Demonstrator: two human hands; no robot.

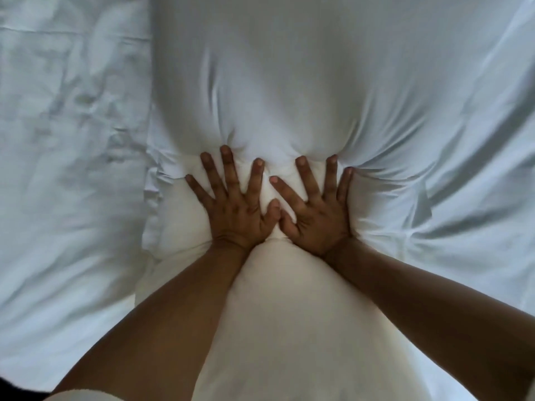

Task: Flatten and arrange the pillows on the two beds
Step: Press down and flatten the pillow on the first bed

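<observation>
A large white pillow [289, 82] lies lengthwise in front of me on the bed, its near part a creamier white. My left hand [234, 206] and my right hand [315, 206] press flat into it side by side, fingers spread, thumbs almost touching. The fabric dents under both palms and bulges just beyond the fingertips, with creases running outward. Neither hand holds anything.
A wrinkled white sheet [63, 140] covers the bed to the left of the pillow and more white bedding [477, 198] lies to the right. A dark strip [11, 386] shows at the bottom left corner.
</observation>
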